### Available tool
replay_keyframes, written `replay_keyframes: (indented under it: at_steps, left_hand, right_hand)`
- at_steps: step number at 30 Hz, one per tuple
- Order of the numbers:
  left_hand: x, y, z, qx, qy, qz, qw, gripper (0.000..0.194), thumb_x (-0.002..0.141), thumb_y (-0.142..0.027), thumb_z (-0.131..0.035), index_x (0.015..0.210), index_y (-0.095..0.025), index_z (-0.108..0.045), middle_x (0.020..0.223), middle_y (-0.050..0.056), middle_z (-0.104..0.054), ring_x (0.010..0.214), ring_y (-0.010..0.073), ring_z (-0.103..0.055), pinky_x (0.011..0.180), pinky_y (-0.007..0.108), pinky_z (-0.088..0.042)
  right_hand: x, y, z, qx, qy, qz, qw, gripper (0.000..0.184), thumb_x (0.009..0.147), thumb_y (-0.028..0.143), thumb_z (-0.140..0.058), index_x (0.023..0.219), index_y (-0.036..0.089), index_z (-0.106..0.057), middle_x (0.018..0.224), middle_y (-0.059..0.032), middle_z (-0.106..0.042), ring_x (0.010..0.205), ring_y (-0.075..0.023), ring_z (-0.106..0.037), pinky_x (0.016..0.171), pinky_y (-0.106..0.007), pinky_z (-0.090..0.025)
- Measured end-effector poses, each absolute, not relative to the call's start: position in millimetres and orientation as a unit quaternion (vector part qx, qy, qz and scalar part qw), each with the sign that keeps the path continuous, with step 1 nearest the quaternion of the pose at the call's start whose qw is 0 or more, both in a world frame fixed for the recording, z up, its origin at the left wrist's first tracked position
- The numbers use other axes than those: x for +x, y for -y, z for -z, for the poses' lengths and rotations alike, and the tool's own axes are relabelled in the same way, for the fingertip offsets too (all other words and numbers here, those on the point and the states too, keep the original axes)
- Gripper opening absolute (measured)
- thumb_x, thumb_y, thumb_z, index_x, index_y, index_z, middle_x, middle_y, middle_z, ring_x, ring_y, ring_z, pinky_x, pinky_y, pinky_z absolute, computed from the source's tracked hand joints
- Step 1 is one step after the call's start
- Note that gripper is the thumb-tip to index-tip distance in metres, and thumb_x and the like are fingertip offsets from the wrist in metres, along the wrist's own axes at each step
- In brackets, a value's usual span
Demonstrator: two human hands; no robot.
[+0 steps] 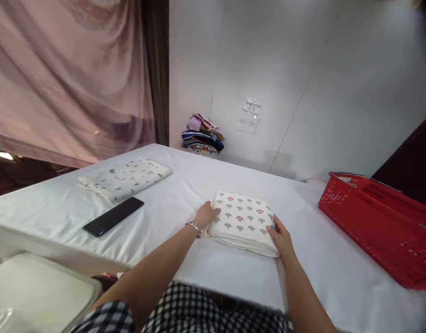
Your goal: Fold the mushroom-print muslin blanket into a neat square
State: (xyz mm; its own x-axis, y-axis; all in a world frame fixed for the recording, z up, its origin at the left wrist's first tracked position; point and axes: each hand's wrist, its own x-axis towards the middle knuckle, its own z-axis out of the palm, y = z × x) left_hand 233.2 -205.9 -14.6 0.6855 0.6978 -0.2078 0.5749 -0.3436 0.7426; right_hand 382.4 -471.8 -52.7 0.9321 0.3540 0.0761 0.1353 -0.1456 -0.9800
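Observation:
A folded white cloth, printed with grey and a few red mushroom shapes, lies flat on the white-covered table in front of me. At its left edge is my left hand, thumb over the top and the other fingers hidden by the cloth. The opposite edge is gripped by my right hand, its thumb resting on top near a small blue spot. The cloth's layered fold faces me.
Another folded white cloth with small prints lies at the left, behind a black phone-like slab. A red plastic basket stands at the right. Stacked fabrics sit against the wall. A pale seat is at lower left.

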Motion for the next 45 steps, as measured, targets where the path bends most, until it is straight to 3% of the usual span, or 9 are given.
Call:
replay_keyframes:
  at_steps: [5,9,12,16,20,23,28,38,45]
  left_hand:
    - [231,213,8,0.795,-0.402,-0.059,0.45,0.044,0.073,-0.043,-0.056,0.104,-0.012,-0.053,0.108,0.014,-0.063,0.095,0.0244,-0.06,0.072,0.027,-0.045]
    - [226,233,16,0.776,-0.391,-0.088,0.487,0.039,0.077,-0.043,-0.054,0.104,-0.014,-0.052,0.106,0.011,-0.064,0.091,0.0208,-0.061,0.069,0.025,-0.046]
    - [218,242,26,0.75,-0.361,-0.074,0.55,0.042,0.074,-0.044,-0.058,0.104,-0.014,-0.051,0.1,0.012,-0.065,0.076,0.0186,-0.063,0.056,0.023,-0.047]
    - [211,238,33,0.733,-0.341,-0.046,0.586,0.041,0.082,-0.049,-0.047,0.104,-0.014,-0.052,0.072,0.006,-0.066,0.052,0.0144,-0.059,0.044,0.022,-0.044]
    - [215,224,30,0.768,-0.346,-0.064,0.536,0.034,0.089,-0.036,-0.033,0.087,-0.013,-0.059,0.051,0.002,-0.058,0.045,0.0131,-0.056,0.045,0.022,-0.044]
    - [222,216,27,0.783,-0.354,-0.092,0.502,0.027,0.086,-0.027,-0.037,0.085,-0.015,-0.061,0.061,0.004,-0.063,0.048,0.0123,-0.056,0.048,0.022,-0.043]
    - [235,206,26,0.809,-0.361,-0.128,0.447,0.026,0.08,-0.024,-0.048,0.1,-0.018,-0.063,0.091,0.006,-0.069,0.072,0.0137,-0.062,0.063,0.021,-0.044]
    - [263,189,37,0.82,-0.39,-0.081,0.411,0.019,0.072,-0.026,-0.054,0.082,-0.018,-0.068,0.089,0.008,-0.069,0.08,0.0178,-0.063,0.066,0.023,-0.044]
    - [266,185,42,0.817,-0.389,-0.067,0.42,0.021,0.077,-0.028,-0.05,0.078,-0.014,-0.066,0.085,0.009,-0.069,0.075,0.0165,-0.062,0.065,0.023,-0.044]
  right_hand:
    - [388,475,60,-0.729,0.148,-0.111,0.659,0.083,0.058,0.038,-0.075,0.133,0.021,-0.043,0.133,-0.0051,-0.048,0.119,-0.0247,-0.046,0.098,-0.032,-0.04]
    - [412,479,59,-0.708,0.141,-0.131,0.679,0.072,0.054,0.028,-0.074,0.123,0.022,-0.054,0.128,-0.0022,-0.053,0.117,-0.0239,-0.048,0.095,-0.031,-0.043]
    - [431,482,56,-0.694,0.129,-0.131,0.696,0.064,0.05,0.021,-0.074,0.113,0.024,-0.061,0.125,-0.0012,-0.056,0.117,-0.0232,-0.048,0.092,-0.028,-0.045]
    - [437,486,57,-0.691,0.096,-0.167,0.697,0.062,0.049,0.023,-0.076,0.11,0.023,-0.063,0.119,-0.0022,-0.06,0.109,-0.0244,-0.055,0.085,-0.029,-0.05]
    - [428,488,58,-0.696,0.074,-0.166,0.695,0.062,0.051,0.028,-0.076,0.111,0.022,-0.062,0.115,-0.0025,-0.063,0.105,-0.0234,-0.057,0.08,-0.027,-0.052]
    - [425,488,56,-0.704,0.069,-0.158,0.689,0.062,0.051,0.029,-0.076,0.111,0.021,-0.062,0.111,-0.0019,-0.065,0.102,-0.0224,-0.058,0.077,-0.025,-0.052]
    - [425,488,54,-0.715,0.074,-0.152,0.679,0.064,0.051,0.032,-0.077,0.112,0.02,-0.062,0.107,-0.0022,-0.066,0.097,-0.0216,-0.06,0.072,-0.023,-0.051]
    - [423,487,53,-0.721,0.064,-0.139,0.676,0.064,0.048,0.033,-0.078,0.109,0.019,-0.064,0.09,-0.0012,-0.069,0.082,-0.0201,-0.063,0.064,-0.023,-0.052]
    - [423,487,53,-0.727,0.064,-0.139,0.669,0.064,0.049,0.034,-0.078,0.109,0.018,-0.063,0.099,-0.0021,-0.067,0.089,-0.0216,-0.062,0.067,-0.024,-0.052]
